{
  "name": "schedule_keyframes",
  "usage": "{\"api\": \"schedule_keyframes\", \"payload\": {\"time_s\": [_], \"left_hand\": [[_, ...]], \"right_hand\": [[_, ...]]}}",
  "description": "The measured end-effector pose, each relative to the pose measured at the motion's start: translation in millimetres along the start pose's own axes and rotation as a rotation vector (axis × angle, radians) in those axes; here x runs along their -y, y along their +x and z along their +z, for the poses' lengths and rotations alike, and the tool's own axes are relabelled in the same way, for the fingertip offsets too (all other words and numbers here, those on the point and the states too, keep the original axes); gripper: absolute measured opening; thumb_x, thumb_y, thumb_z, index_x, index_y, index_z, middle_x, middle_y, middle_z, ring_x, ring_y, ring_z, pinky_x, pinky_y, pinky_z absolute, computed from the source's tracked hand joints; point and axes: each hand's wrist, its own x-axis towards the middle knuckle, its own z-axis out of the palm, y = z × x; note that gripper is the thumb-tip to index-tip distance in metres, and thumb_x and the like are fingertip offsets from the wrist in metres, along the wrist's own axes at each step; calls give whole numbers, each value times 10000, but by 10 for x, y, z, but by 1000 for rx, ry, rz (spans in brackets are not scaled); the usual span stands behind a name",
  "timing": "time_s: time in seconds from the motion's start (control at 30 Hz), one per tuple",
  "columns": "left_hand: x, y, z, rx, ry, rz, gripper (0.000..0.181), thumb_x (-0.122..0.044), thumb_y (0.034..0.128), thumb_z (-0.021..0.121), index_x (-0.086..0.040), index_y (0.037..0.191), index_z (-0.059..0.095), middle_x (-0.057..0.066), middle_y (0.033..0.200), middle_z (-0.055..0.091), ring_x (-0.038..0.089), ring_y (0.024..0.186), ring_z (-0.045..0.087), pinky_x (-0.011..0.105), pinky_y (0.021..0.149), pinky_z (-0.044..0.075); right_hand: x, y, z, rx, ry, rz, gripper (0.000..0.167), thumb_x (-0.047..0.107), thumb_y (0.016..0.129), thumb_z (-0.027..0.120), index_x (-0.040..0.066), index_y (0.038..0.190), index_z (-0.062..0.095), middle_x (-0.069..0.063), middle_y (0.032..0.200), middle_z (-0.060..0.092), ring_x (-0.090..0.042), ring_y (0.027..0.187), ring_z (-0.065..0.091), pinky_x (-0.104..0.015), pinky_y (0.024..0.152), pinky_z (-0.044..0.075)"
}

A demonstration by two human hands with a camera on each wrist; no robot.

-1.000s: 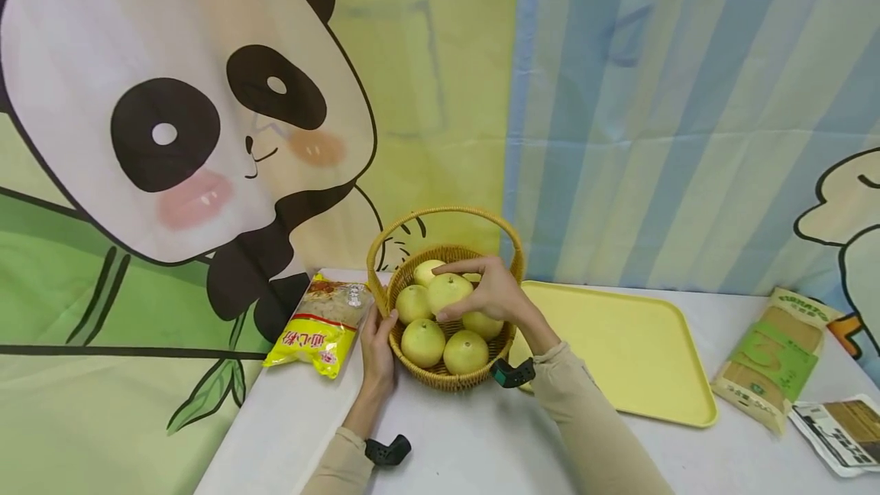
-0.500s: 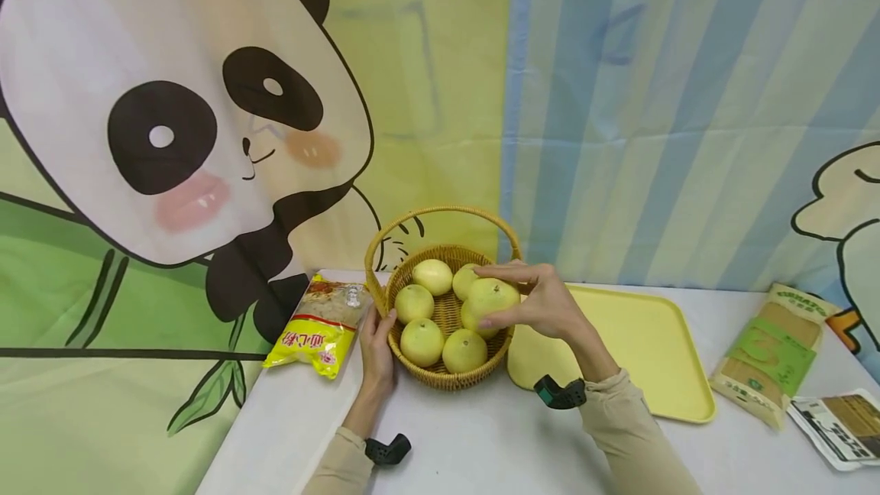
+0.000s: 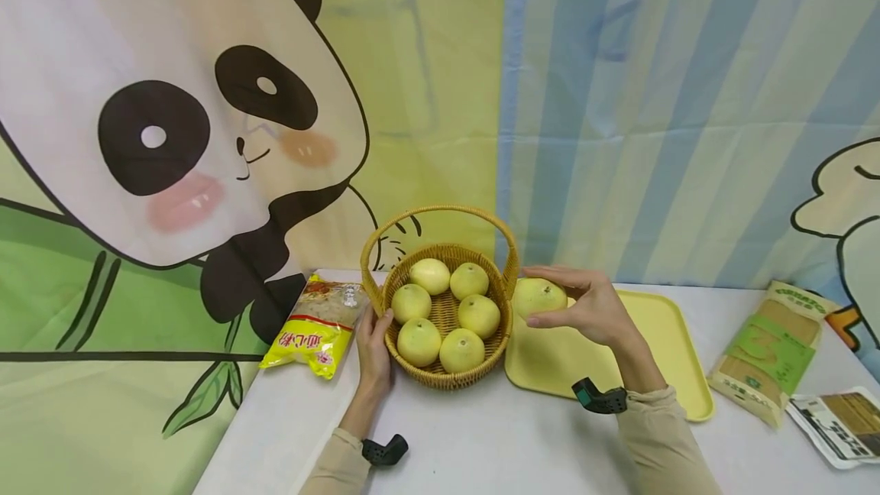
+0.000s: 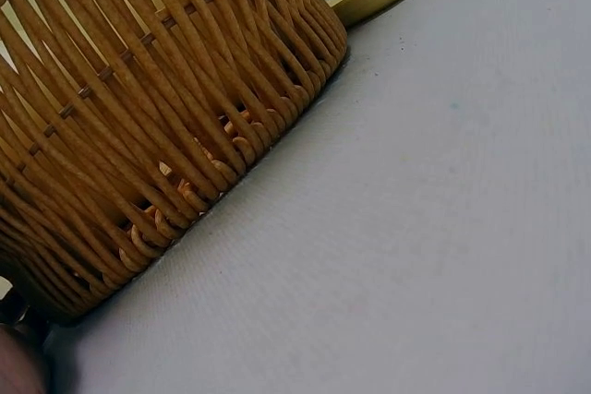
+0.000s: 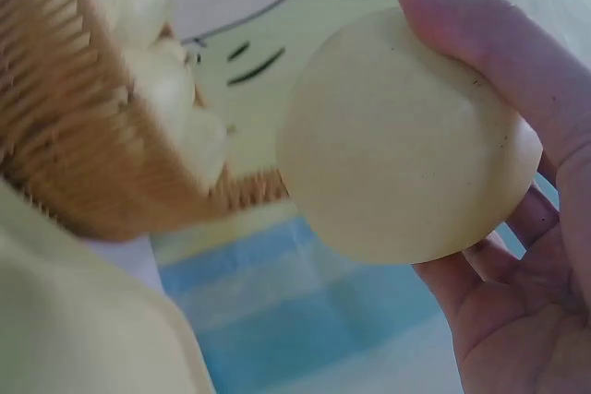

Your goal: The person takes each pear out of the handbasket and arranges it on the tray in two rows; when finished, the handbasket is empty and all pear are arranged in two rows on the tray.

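A wicker basket (image 3: 450,382) with a tall hoop handle holds several round yellow-green fruits (image 3: 461,351). My left hand (image 3: 373,350) grips its left side, thumb on the rim; the left wrist view shows mostly the woven wall (image 4: 175,89). Just right of the basket, my right hand (image 3: 593,307) pinches one fruit (image 3: 539,297) between thumb and fingers, over the left part of a yellow tray (image 3: 660,342). In the right wrist view, that fruit (image 5: 406,140) sits in the hand (image 5: 517,182), clear of the basket (image 5: 83,126).
A yellow-and-clear food bag (image 3: 312,327) lies left of the basket. Right of the tray are a tan package with a green label (image 3: 773,354) and a flat white-and-brown packet (image 3: 842,426). A printed curtain (image 3: 440,98) hangs behind the white table.
My right hand has lifted a fruit out of the basket and carried it right, from above the other fruits to over the tray. The left hand keeps its hold on the basket.
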Motion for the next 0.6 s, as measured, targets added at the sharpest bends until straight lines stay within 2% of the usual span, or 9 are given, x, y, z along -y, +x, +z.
{"api": "schedule_keyframes", "payload": {"time_s": [0.17,0.23,0.3,0.43,0.53,0.6], "left_hand": [[1,4,-5,2,-4,3,493,-299,1092,528,-211,1576,514,35,1581,496,191,1490,414,409,1274,300],[-3,6,-7,-1,-1,10,480,-292,1093,527,-210,1567,525,35,1567,514,193,1474,440,366,1251,328],[-12,3,-10,3,7,16,473,-286,1096,523,-210,1563,529,38,1555,525,198,1456,464,317,1223,351],[-13,4,-14,6,14,19,463,-283,1095,527,-233,1556,535,18,1544,534,176,1439,481,247,1182,371],[-13,9,-12,7,12,21,459,-282,1092,533,-266,1551,536,-19,1541,537,147,1434,487,239,1179,377],[-13,13,-4,10,6,19,456,-284,1089,539,-281,1545,541,-32,1535,542,136,1429,496,240,1179,384]], "right_hand": [[-170,-43,-99,-46,-33,59,655,68,751,960,90,1363,729,-93,1420,700,-14,1343,579,-190,1066,497],[-240,-37,-125,-50,-44,88,643,96,774,952,128,1375,727,-79,1427,698,-42,1356,581,-263,1096,502],[-315,-20,-138,-46,-51,113,633,124,795,943,144,1387,720,-71,1432,695,-115,1384,582,-394,1133,505],[-472,52,-142,-28,-59,162,644,198,821,934,140,1417,697,-57,1455,681,-279,1456,530,-616,1184,422],[-579,122,-146,-25,-67,197,671,255,821,936,128,1430,685,-57,1458,677,-342,1479,499,-657,1196,385],[-643,165,-152,-29,-71,223,685,278,818,938,120,1432,681,-60,1451,682,-354,1450,530,-629,1166,436]]}}
